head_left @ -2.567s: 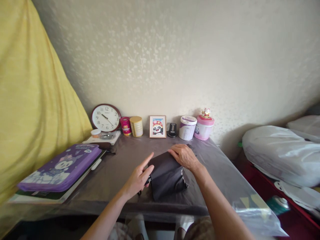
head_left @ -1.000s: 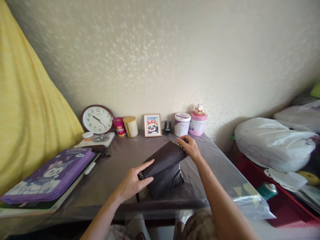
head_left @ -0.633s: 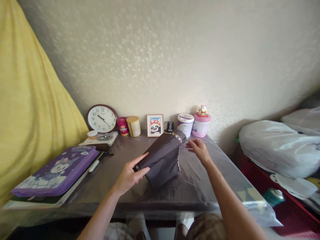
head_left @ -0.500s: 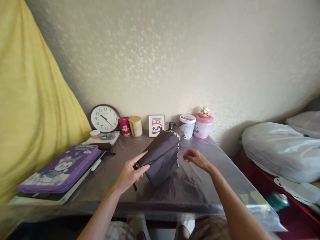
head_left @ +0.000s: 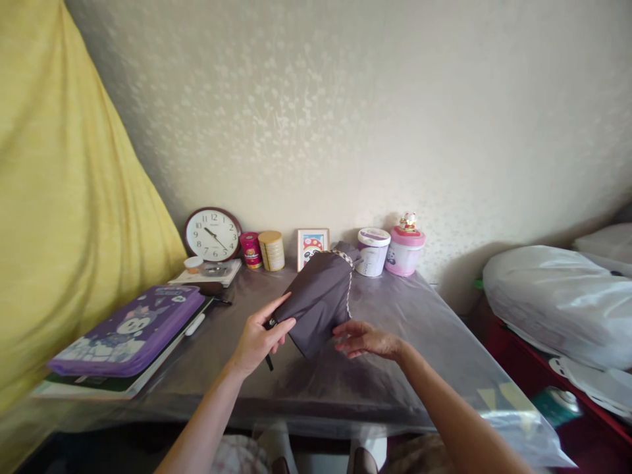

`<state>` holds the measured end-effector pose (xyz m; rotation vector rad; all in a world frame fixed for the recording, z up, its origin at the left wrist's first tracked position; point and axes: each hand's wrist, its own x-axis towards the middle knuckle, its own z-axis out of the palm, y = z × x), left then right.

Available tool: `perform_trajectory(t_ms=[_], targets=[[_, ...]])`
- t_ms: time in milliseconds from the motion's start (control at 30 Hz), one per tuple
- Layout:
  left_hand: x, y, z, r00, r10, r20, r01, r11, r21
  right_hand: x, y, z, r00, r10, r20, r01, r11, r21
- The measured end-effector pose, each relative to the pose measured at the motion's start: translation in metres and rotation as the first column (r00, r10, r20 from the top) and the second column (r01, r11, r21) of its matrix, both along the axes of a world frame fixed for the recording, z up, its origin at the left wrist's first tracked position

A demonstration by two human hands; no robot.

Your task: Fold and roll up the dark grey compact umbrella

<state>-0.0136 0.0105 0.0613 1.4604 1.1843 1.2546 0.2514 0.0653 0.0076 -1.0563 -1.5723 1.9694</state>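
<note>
A dark grey folded umbrella point(head_left: 318, 299) with a patterned trim is lifted off the table point(head_left: 395, 368), its far end tilted up toward the wall. My left hand point(head_left: 259, 336) grips its near end at the handle, fingers closed round it. My right hand point(head_left: 365, 339) is open, fingers spread, just under and beside the umbrella's lower right edge, close to the cloth or just touching it. A dark strap hangs from the handle below my left hand.
Along the wall stand a round clock point(head_left: 212, 234), a red tin point(head_left: 251, 249), a gold tin point(head_left: 271, 250), a framed panda picture point(head_left: 309, 243), a white tub point(head_left: 372, 251) and a pink tub point(head_left: 405, 250). A purple case point(head_left: 131, 329) lies left. White bags point(head_left: 557, 303) lie right.
The umbrella was raised from lying on the table to tilted in the air in my left hand. My right hand let go of its far end and came back down beside its lower edge.
</note>
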Motion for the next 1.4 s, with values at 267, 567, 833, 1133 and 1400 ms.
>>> perform_trajectory(t_ms=[267, 567, 833, 1133, 1400], targets=[[-0.006, 0.005, -0.008, 1.000, 0.014, -0.020, -0.014, 1.000, 0.002, 0.001, 0.008, -0.002, 0.991, -0.128, 0.044, 0.114, 0.963, 0.244], [-0.006, 0.009, -0.008, 0.995, 0.095, 0.009, -0.094, 0.994, -0.049, -0.010, -0.002, 0.031, 0.849, -0.433, 0.303, -0.067, 0.480, 0.875], [-0.006, 0.015, -0.017, 0.994, 0.111, 0.016, -0.110, 0.991, -0.072, -0.010, -0.012, 0.057, 0.835, -0.521, 0.178, -0.121, 0.142, 0.983], [0.009, 0.011, -0.024, 0.995, -0.049, -0.092, 0.040, 0.994, -0.100, -0.029, -0.011, 0.073, 0.822, -0.562, 0.091, -0.006, 0.152, 0.988], [0.019, 0.002, -0.027, 0.983, -0.152, -0.106, 0.139, 0.983, -0.121, -0.038, 0.005, 0.066, 0.770, -0.622, 0.142, -0.077, 0.131, 0.988]])
